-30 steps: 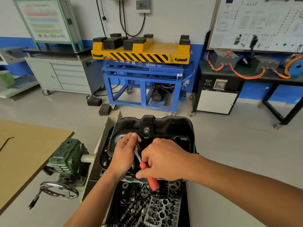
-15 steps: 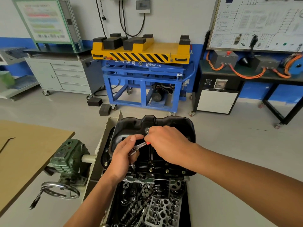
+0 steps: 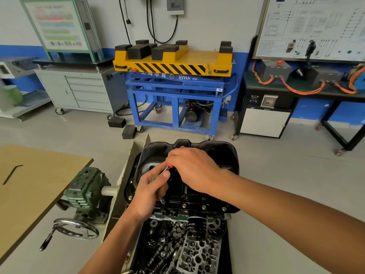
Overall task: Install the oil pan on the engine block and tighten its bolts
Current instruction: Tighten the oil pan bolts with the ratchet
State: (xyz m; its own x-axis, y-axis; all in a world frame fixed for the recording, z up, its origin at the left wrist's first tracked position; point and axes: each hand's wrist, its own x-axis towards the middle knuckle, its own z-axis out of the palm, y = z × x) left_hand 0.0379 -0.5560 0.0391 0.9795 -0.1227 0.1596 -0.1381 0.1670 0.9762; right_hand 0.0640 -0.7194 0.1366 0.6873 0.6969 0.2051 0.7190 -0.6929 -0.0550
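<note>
Nearest is a heap of loose engine parts (image 3: 177,244). Just beyond, the left hand (image 3: 150,192) curls round the head end of the ratchet (image 3: 167,169) — the right hand (image 3: 194,171) clamps its red handle. Under both sits the black oil pan (image 3: 217,153), with bolts (image 3: 203,207) along its near flange.

Grey floor (image 3: 266,175), blue-banded wall (image 3: 217,26)

Under right hand (image 3: 194,171): most of red-handled steel ratchet wrench (image 3: 167,168). Behind curled left hand (image 3: 152,191): wrench head. Grey cast cylinder head (image 3: 199,256) cut by bottom edge.
</note>
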